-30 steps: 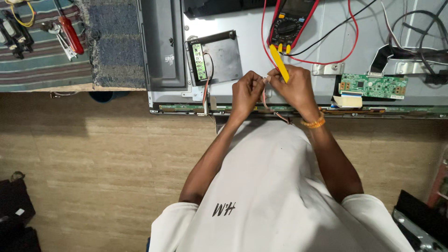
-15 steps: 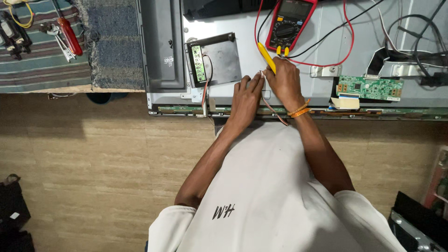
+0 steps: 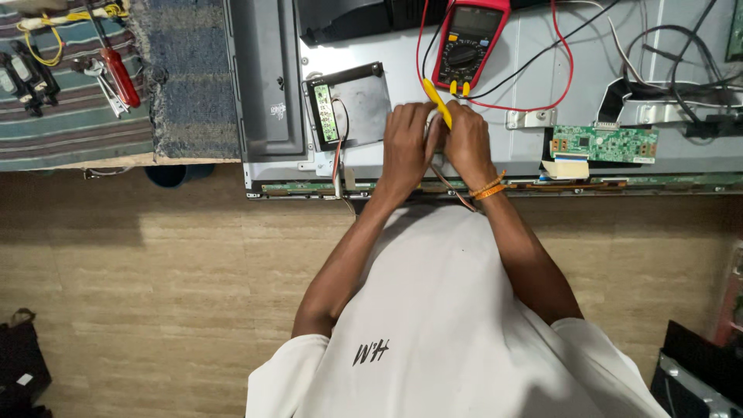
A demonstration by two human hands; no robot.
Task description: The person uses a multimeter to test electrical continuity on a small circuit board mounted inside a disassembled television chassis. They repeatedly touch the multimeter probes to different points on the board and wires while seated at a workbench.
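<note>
A person in a white T-shirt (image 3: 449, 325) leans over the opened back of a flat television panel (image 3: 495, 85) lying flat at the edge of a wood-look floor (image 3: 155, 294). The right hand (image 3: 468, 143), an orange band (image 3: 489, 188) at its wrist, closes its fingers around a yellow probe (image 3: 436, 102), whose tip angles up and away from the knuckles. The left hand (image 3: 406, 147) lies just beside it, touching it, its fingers curled down onto the metal panel; whether they pinch anything cannot be told from above. Just beyond the fingertips sits a red meter (image 3: 468, 42), its red lead (image 3: 561, 70) looping out past the right hand and its black lead (image 3: 534, 58) trailing off the same way. To the outer side of the left hand's fingers lies a small grey metal box (image 3: 360, 101) with a green strip along one edge. Past the right hand, well apart from the fingers, a green circuit board (image 3: 605, 144) lies on the panel. Far off beyond the left hand, a red-handled screwdriver (image 3: 116, 70) rests on a striped mat (image 3: 70, 124).
</note>
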